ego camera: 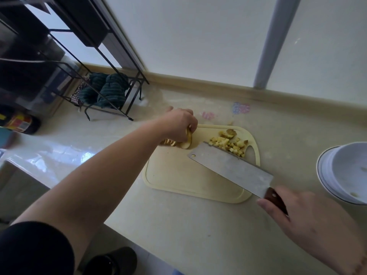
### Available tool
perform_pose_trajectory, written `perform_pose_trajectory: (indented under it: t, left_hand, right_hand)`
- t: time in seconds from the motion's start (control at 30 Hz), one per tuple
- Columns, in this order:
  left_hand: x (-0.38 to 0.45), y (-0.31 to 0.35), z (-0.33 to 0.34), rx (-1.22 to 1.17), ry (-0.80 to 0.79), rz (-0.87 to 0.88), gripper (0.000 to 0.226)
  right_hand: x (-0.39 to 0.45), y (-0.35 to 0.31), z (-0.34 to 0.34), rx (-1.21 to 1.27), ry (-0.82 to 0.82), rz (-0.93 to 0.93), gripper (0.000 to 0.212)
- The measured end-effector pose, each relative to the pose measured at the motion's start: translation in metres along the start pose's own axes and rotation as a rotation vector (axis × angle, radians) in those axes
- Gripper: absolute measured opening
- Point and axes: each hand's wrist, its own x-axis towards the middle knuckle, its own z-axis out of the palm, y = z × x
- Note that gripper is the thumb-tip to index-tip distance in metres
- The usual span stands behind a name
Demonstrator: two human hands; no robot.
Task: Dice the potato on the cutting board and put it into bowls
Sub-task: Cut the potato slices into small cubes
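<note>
Left hand [179,124]: grips potato slices [186,140] at cutting board [178,175] edge
Right hand [309,221]: holds cleaver [228,167]
Surface: cream counter [188,225]; white wall [198,36] behind

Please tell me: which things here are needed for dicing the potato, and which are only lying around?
Needed: potato slices in left hand, cleaver in right hand, cutting board, diced pile, bowls.

Lying around: green cloth, black rack, bottle.

Soft, cool daylight comes through the frosted white window panes [198,36] at the back, leaving the scene rather dim. Glare patches shine on the glossy pale bench [59,153] at left. Wide-angle distortion bends the edges; the dark metal rack [59,46] looks murky and underexposed.
</note>
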Motion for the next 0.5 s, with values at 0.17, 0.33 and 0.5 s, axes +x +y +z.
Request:
perform_pose_trajectory:
  t: [0.17,0.33,0.5]
  left_hand:
    - [-0.003,0.0,-0.008,0.031,0.022,0.001,0.01]
    - [-0.016,0.0,-0.011,-0.175,0.18,-0.006,0.007]
    - [-0.025,0.008,0.011,-0.432,0.282,-0.074,0.015]
  right_hand:
    - [-0.006,0.005,0.004,0.034,0.033,0.002,0.069]
    - [-0.007,0.003,0.001,0.017,0.018,-0.021,0.062]
    - [-0.007,0.003,0.004,-0.049,-0.027,-0.024,0.073]
